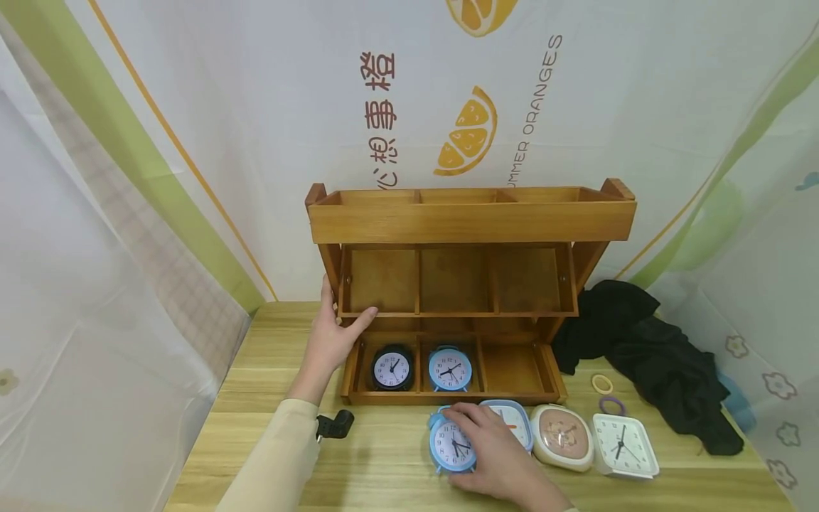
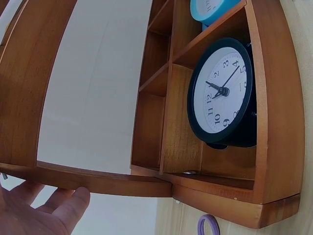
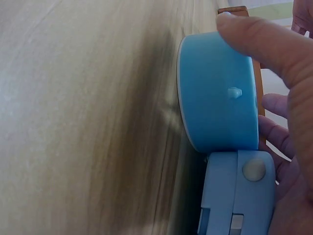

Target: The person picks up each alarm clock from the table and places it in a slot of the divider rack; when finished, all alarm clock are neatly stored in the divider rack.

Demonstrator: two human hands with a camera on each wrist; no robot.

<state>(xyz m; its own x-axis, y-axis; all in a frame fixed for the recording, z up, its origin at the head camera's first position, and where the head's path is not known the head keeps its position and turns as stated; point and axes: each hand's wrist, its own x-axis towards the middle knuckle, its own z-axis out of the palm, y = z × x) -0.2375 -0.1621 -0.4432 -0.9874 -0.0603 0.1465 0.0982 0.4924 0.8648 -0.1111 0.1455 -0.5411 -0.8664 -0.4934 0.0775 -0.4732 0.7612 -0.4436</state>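
Note:
A wooden tiered rack (image 1: 473,224) stands at the back, divided into compartments. My left hand (image 1: 329,341) rests at its left side with fingers extended along the panel and the thumb spread toward the middle tier; in the left wrist view the fingertips are right at the side strut (image 2: 98,182). My right hand (image 1: 499,451) grips a round blue alarm clock (image 1: 451,444), thumb along one side and fingers on the other, in front of the rack. A black alarm clock (image 1: 392,368) and another round blue alarm clock (image 1: 450,368) occupy the bottom tier's left and middle compartments.
Right of the gripped clock are a rounded-square blue clock (image 1: 515,419), a cream clock (image 1: 563,437) and a white square clock (image 1: 623,444). Yellow (image 1: 601,377) and purple rings (image 1: 612,399) lie behind them, near black cloth (image 1: 665,363). Left of centre is a small black object (image 1: 335,424).

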